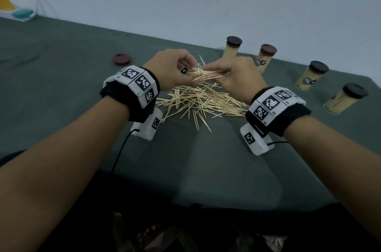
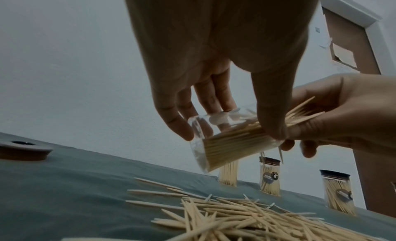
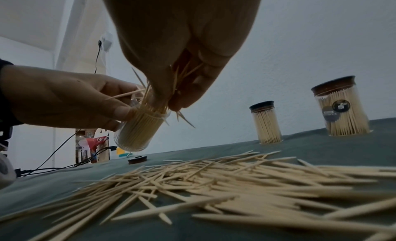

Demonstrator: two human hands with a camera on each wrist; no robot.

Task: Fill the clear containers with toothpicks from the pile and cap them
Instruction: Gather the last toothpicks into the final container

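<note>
My left hand (image 1: pixel 175 70) grips a clear container (image 2: pixel 225 139) tilted on its side above the pile, mouth toward my right hand; toothpicks fill much of it. My right hand (image 1: pixel 233 78) pinches a bundle of toothpicks (image 1: pixel 203 75) at that mouth, with some sticking out and a few dangling. In the right wrist view the container (image 3: pixel 137 131) hangs under the left thumb. The loose toothpick pile (image 1: pixel 202 101) lies on the green cloth below both hands. A brown cap (image 1: pixel 121 59) lies flat to the left.
Several capped, filled containers stand at the back right: one (image 1: pixel 232 47), a brown-capped one (image 1: pixel 265 58), another (image 1: pixel 311 76) and the nearest (image 1: pixel 346 98). The green-covered table (image 1: pixel 61 78) runs to a white wall. Cables and clutter sit off the far left.
</note>
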